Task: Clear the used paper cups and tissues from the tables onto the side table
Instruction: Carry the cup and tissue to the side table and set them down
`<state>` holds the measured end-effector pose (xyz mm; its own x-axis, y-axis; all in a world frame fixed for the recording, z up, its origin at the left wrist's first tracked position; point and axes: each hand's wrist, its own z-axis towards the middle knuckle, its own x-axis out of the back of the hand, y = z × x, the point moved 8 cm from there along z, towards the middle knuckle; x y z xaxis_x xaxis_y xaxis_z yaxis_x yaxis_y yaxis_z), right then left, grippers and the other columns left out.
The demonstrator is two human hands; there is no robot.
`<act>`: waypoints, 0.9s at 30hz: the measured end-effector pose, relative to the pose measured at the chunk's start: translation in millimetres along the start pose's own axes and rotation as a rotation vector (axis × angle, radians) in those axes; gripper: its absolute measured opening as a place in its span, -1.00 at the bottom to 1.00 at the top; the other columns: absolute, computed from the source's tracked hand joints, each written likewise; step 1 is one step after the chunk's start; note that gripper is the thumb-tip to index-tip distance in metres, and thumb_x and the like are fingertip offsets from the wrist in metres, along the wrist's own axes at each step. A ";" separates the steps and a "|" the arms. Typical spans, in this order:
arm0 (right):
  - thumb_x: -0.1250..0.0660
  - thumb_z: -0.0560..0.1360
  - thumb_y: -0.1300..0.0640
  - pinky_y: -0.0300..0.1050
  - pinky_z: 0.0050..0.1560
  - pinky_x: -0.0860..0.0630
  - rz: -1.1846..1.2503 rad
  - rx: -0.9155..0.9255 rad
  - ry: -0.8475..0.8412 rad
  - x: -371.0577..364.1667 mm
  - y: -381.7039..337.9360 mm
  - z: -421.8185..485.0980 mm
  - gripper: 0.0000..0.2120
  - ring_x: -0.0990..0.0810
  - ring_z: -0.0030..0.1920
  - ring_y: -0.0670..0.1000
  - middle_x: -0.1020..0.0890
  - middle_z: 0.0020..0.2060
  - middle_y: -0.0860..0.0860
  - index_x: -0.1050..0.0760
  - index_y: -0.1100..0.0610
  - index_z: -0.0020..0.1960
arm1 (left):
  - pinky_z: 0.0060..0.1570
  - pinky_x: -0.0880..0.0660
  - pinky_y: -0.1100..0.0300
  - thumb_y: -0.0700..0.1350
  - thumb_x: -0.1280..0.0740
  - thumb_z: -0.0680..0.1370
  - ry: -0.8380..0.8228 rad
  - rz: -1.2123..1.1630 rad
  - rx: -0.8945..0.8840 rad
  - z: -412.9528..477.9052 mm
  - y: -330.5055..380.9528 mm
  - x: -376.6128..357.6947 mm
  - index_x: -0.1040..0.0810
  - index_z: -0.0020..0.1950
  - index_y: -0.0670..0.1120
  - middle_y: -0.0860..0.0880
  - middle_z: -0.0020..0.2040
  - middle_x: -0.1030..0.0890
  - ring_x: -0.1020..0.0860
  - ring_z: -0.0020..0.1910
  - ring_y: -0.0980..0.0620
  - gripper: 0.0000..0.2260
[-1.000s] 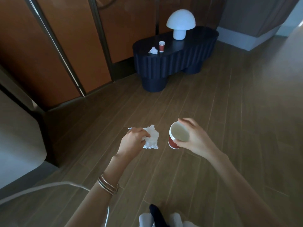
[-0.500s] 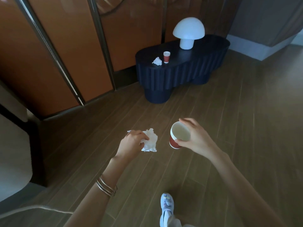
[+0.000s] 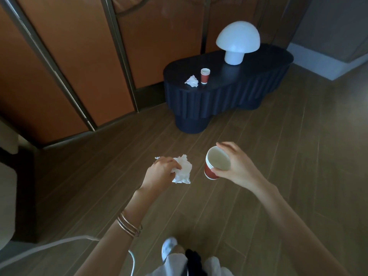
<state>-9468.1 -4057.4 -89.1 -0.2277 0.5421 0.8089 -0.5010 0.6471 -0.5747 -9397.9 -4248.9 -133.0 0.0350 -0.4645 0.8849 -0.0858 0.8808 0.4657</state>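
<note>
Above the brown wood-plank floor, short of the drop-off point.

Left hand: fingers curled, pinching a crumpled white tissue that hangs from the fingertips. Thin metal bangles on that wrist.

Right hand: thumb and fingers wrapped round the rim of a nested stack of red paper cups with white insides, mouth tipped toward the camera; looks empty.

Both loads are carried in the air, well apart from any surface.

Ahead, against orange wall panels: dark navy ribbed oval desk, by my reading the side table of the task. On its top, a white mushroom-shaped lamp toward the right end. Toward the left end, a second stack of red paper cups stands upright, with a second crumpled white tissue just beside it on its left, apparently not touching.

Progress, as a judgement: part of the litter is already delivered, and this load is in transit. Left to do: close the gap to the desk and set cups and tissue down near the ones there. The source tables are out of view, so I cannot tell whether more litter waits.
</note>
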 end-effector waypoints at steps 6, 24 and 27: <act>-0.46 0.30 -0.07 -0.15 0.14 -0.42 -0.006 -0.014 -0.009 -9.4 30.5 74.3 -0.27 -0.42 0.20 -0.09 -0.35 0.29 -0.11 -0.28 0.08 0.38 | -0.10 -0.46 0.15 -0.29 -0.32 0.45 -0.020 0.006 -0.032 81.2 -20.8 -3.7 -0.61 0.10 -0.04 0.04 0.13 -0.57 -0.46 0.11 0.03 -0.72; -0.46 0.29 -0.08 -0.22 0.08 -0.36 -0.024 -0.078 0.043 1.9 82.6 331.6 -0.26 -0.43 0.15 -0.07 -0.34 0.28 -0.10 -0.28 0.08 0.38 | 0.09 -0.44 0.17 -0.24 -0.29 0.52 -0.051 0.064 -0.126 357.1 -83.1 42.6 -0.58 0.16 -0.01 0.02 0.21 -0.53 -0.42 0.18 0.04 -0.73; -0.45 0.28 -0.10 -0.22 0.08 -0.36 -0.027 -0.091 0.013 -4.9 99.1 363.5 -0.25 -0.42 0.14 -0.08 -0.34 0.28 -0.11 -0.28 0.08 0.39 | 0.09 -0.41 0.20 -0.23 -0.27 0.53 -0.054 0.053 -0.102 384.4 -97.8 38.6 -0.58 0.16 0.00 0.03 0.21 -0.53 -0.42 0.18 0.06 -0.74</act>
<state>-9820.2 -4190.8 -104.9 -0.2042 0.5304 0.8228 -0.4284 0.7073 -0.5623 -9770.8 -4388.4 -147.9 -0.0212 -0.4189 0.9078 0.0160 0.9077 0.4193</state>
